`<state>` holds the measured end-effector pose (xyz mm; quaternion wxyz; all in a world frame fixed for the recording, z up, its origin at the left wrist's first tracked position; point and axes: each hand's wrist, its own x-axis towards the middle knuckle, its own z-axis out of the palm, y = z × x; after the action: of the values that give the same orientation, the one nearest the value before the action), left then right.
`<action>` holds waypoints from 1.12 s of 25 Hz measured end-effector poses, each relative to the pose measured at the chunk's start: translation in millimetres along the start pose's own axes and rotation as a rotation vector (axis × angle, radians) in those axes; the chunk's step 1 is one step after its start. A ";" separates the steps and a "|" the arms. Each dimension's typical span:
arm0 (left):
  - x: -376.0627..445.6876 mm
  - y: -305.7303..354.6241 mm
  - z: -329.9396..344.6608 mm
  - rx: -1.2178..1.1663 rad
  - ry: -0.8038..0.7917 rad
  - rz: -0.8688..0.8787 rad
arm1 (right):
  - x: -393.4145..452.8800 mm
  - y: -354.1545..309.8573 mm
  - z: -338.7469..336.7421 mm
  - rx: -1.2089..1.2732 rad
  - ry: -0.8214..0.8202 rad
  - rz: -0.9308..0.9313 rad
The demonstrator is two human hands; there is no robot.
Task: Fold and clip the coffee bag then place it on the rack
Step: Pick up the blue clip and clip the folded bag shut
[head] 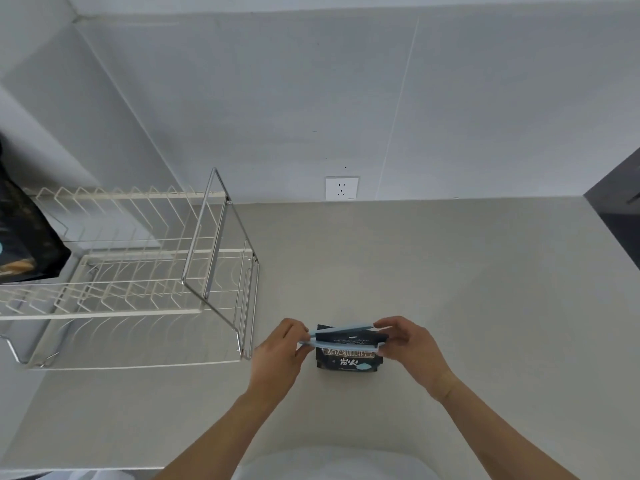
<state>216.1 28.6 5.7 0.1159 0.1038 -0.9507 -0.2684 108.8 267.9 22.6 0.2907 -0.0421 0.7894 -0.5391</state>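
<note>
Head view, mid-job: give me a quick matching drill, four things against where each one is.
Things:
1. coffee bag
2. light blue clip
3. wire rack
4. wall socket

Places:
A. on the wall above the counter's back edge
B. left part of the counter
C. across the bag's folded top, an end in each hand
D. standing on the counter between the hands

Pairs: 1-D, 2-C, 3-B, 4-A

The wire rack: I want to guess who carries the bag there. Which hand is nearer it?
Left. The left hand holds the clip's end just right of the rack; the right hand holds the far end, across the coffee bag.
</note>
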 end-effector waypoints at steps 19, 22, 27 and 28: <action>14.2 17.5 -22.0 -0.460 -0.163 -0.141 | -3.7 10.7 -8.5 0.114 0.010 -0.077; 15.2 21.2 -19.1 -0.476 -0.158 -0.141 | -6.4 15.2 -12.6 0.191 -0.017 -0.052; 15.7 25.1 -15.2 -0.497 -0.159 -0.150 | -10.9 16.9 -24.8 0.229 -0.126 -0.033; 15.9 25.7 -14.2 -0.500 -0.155 -0.154 | -11.6 17.3 -27.3 0.220 -0.162 -0.028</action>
<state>201.4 39.1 33.8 0.0441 0.1229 -0.8501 -0.5101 108.9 302.1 19.1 0.3487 -0.0641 0.6988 -0.6212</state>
